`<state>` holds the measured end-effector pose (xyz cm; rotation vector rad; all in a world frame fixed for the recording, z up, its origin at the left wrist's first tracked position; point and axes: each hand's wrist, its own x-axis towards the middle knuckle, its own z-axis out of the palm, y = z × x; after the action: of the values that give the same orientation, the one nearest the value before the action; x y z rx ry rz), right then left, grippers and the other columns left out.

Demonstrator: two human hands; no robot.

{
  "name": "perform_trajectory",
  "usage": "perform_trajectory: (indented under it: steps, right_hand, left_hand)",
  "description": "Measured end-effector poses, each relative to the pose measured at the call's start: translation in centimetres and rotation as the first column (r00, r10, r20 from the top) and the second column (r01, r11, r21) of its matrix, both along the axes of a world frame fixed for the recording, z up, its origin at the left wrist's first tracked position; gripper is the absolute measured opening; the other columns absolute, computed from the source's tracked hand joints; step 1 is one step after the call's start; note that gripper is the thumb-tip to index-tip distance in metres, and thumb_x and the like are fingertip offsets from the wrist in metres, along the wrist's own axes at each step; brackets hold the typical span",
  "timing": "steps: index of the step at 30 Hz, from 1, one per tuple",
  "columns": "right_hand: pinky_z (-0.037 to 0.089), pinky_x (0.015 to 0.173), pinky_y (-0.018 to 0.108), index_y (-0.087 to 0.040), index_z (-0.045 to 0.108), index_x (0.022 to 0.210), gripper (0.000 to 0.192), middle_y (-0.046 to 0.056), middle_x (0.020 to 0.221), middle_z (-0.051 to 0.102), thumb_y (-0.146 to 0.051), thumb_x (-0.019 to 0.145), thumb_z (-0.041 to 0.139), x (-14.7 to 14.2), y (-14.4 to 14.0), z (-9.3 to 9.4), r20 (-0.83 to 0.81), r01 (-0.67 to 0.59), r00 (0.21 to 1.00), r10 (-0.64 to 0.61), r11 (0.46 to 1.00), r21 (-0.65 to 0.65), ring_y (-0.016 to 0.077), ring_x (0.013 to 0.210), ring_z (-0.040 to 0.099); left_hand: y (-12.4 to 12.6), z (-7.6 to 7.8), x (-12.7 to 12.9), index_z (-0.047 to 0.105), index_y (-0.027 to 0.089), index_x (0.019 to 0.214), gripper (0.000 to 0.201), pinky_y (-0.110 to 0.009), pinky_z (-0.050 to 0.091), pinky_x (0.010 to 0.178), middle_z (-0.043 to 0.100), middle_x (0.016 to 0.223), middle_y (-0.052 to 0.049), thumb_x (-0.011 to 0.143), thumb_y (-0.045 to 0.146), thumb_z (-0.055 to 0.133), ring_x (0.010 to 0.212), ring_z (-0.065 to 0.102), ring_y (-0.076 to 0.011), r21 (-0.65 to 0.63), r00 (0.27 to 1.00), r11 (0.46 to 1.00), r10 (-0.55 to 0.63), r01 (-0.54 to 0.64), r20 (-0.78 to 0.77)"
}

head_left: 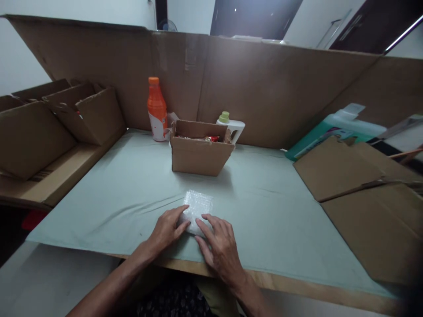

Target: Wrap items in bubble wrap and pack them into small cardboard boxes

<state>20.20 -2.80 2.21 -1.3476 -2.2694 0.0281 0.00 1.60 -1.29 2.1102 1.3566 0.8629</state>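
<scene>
Left hand (pixel 167 229): fingers flat, pressing the bubble-wrap bundle (pixel 197 210) at the worktop (pixel 115 198) near edge
Right hand (pixel 220 244): fingers spread, pressing its near side
Technique: press evenly, keep folds tight
Beyond: open carton (pixel 198 154), mid-worktop

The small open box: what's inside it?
Inside the box, only a strip of red and shiny packaging shows above the front wall. That wall hides the rest, so the contents cannot be identified.

Both hands palm-down, close together, fingers spread flat: left hand (pixel 167 229), right hand (pixel 220 244); forearms angle inward.
</scene>
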Motion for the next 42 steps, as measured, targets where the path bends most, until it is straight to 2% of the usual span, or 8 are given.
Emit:
perform_trajectory:
  steps: [12, 17, 20, 23, 27, 35, 39, 42]
  right_hand:
    - [0.049, 0.095, 0.046, -0.025, 0.062, 0.133, 0.036, 0.01, 0.124, 0.071, -0.025, 0.098, 0.052, 1.3, 0.9, -0.6, -0.124, -0.008, 0.992, -0.022, 0.972, -0.236, 0.027, 0.11, 0.065]
    - [0.046, 0.097, 0.052, -0.021, 0.061, 0.136, 0.046, 0.015, 0.134, 0.065, -0.02, 0.09, 0.065, 0.6, 2.4, -0.8, 0.073, 0.014, 0.997, -0.007, 0.995, -0.101, 0.0336, 0.116, 0.06]
    - [0.049, 0.093, 0.047, -0.021, 0.064, 0.13, 0.038, 0.013, 0.123, 0.071, -0.017, 0.093, 0.059, 0.7, 3.7, -1.2, -0.039, 0.051, 0.998, -0.058, 0.985, -0.166, 0.0299, 0.11, 0.064]
    - [0.051, 0.091, 0.042, -0.021, 0.066, 0.126, 0.033, 0.01, 0.119, 0.074, -0.023, 0.095, 0.056, 0.3, 3.9, -1.2, -0.277, 0.072, 0.95, -0.147, 0.962, -0.263, 0.0262, 0.104, 0.067]
    - [0.052, 0.092, 0.041, -0.023, 0.071, 0.113, 0.026, 0.009, 0.114, 0.075, -0.033, 0.091, 0.061, 0.0, 2.7, -0.4, -0.436, -0.065, 0.891, -0.126, 0.915, -0.398, 0.0264, 0.102, 0.068]
    - [0.042, 0.109, 0.046, -0.02, 0.05, 0.147, 0.095, 0.016, 0.147, 0.054, -0.07, 0.07, 0.076, 4.9, 4.2, 2.6, -0.708, -0.455, 0.668, -0.227, 0.629, -0.631, 0.0338, 0.135, 0.05]
    - [0.046, 0.102, 0.041, -0.022, 0.066, 0.131, 0.066, 0.011, 0.127, 0.067, -0.06, 0.078, 0.075, 5.1, 4.8, 4.1, -0.724, -0.588, 0.674, -0.146, 0.488, -0.645, 0.0298, 0.118, 0.062]
    - [0.049, 0.092, 0.036, -0.022, 0.074, 0.115, 0.038, 0.007, 0.11, 0.072, -0.046, 0.086, 0.07, 4.4, 4.7, 4.9, -0.693, -0.529, 0.713, -0.106, 0.569, -0.63, 0.026, 0.103, 0.066]
  left_hand:
    - [-0.7, 0.3, -0.6, 0.057, 0.023, 0.135, 0.041, -0.046, 0.049, 0.096, 0.07, 0.114, -0.01, 0.095, 0.028, 0.054, 0.105, 0.063, -0.0259, 0.041, 0.991, 0.991, -0.132, 0.131, 0.014]
    - [1.4, 0.6, 0.6, 0.062, 0.021, 0.126, 0.037, -0.046, 0.049, 0.095, 0.068, 0.111, -0.011, 0.093, 0.036, 0.057, 0.103, 0.062, -0.0275, 0.032, 0.993, 0.993, 0.112, -0.113, 0.043]
    - [0.5, 0.9, 1.1, 0.056, 0.017, 0.133, 0.053, -0.043, 0.053, 0.088, 0.066, 0.116, -0.014, 0.089, 0.045, 0.059, 0.1, 0.064, -0.026, -0.2, 0.903, 0.941, 0.322, -0.273, 0.285]
    - [-0.9, 1.2, 1.7, 0.053, 0.013, 0.133, 0.064, -0.039, 0.054, 0.087, 0.066, 0.119, -0.016, 0.083, 0.05, 0.066, 0.102, 0.067, -0.0255, -0.534, 0.727, 0.838, 0.434, -0.109, 0.533]
    - [-1.6, 1.9, 2.8, 0.063, 0.013, 0.113, 0.046, -0.034, 0.051, 0.09, 0.072, 0.107, -0.012, 0.081, 0.046, 0.07, 0.102, 0.066, -0.0247, -0.589, 0.581, 0.79, 0.403, 0.169, 0.707]
    - [-1.2, 5.4, 3.5, 0.067, 0.015, 0.121, 0.048, -0.031, 0.048, 0.085, 0.072, 0.107, -0.008, 0.082, 0.043, 0.07, 0.098, 0.063, -0.0244, -0.482, 0.697, 0.78, 0.082, 0.399, 0.712]
    - [-1.0, 4.8, 4.1, 0.074, 0.011, 0.107, 0.048, -0.031, 0.048, 0.082, 0.073, 0.097, -0.009, 0.076, 0.048, 0.076, 0.093, 0.065, -0.0259, -0.471, 0.694, 0.732, -0.005, 0.493, 0.72]
    - [-0.5, 3.9, 3.9, 0.075, 0.012, 0.107, 0.053, -0.031, 0.049, 0.082, 0.075, 0.099, -0.009, 0.076, 0.055, 0.075, 0.094, 0.066, -0.0267, -0.489, 0.694, 0.709, -0.001, 0.509, 0.72]
